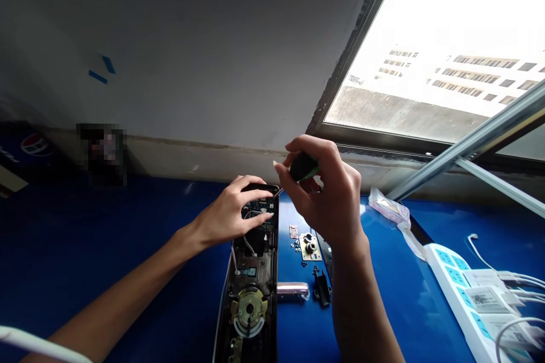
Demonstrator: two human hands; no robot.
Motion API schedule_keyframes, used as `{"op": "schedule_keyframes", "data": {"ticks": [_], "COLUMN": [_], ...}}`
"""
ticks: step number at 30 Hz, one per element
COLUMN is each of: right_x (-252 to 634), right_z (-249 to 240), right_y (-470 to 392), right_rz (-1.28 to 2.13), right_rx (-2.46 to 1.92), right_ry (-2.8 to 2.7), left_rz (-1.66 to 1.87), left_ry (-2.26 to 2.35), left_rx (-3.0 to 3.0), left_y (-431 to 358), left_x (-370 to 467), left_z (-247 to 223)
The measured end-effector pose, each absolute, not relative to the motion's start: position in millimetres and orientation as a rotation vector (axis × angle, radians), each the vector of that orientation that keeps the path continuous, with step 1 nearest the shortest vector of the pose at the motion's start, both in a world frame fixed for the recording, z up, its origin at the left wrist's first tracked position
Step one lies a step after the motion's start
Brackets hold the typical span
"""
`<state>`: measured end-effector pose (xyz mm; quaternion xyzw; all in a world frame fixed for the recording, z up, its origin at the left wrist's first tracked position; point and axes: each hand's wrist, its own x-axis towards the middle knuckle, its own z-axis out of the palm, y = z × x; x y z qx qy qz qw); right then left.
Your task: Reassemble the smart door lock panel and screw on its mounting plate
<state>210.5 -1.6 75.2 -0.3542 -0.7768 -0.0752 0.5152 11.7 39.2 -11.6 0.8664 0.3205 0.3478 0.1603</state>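
Observation:
A long black device housing lies open on the blue table, showing circuit boards, white wires and a round brass-coloured mechanism. Across its far end rests my left hand, fingers spread over the circuit board and touching the housing. My right hand is closed round a screwdriver with a black and green handle. The thin shaft slants down to the left, its tip at the housing's upper right corner, close to my left fingertips. Whether the tip sits in a screw is too small to tell.
Right of the housing are a metal plate part, small screws, a black bracket and a pink wrapped cylinder. Farther right lie a plastic bag and a white power strip with chargers. Wall and window stand behind.

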Motion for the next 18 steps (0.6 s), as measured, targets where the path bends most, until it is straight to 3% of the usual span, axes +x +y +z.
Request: {"op": "schedule_keyframes", "data": {"ticks": [6,13,18], "right_x": [215,209,207], "right_z": [81,73,67], "right_y": [-8,-6,-2], "right_rz": [0.032,-0.122,0.016], "right_rx": [-0.790,-0.824,-0.813], "right_ry": [-1.959,-1.857,-1.795], "left_rz": [1.009,1.034,1.073], "left_ry": [0.913,0.924,0.890], "left_rx": [2.490,2.502,2.491], "left_y": [38,36,36], "left_x": [11,12,12], "left_z": [-12,-12,-12]}}
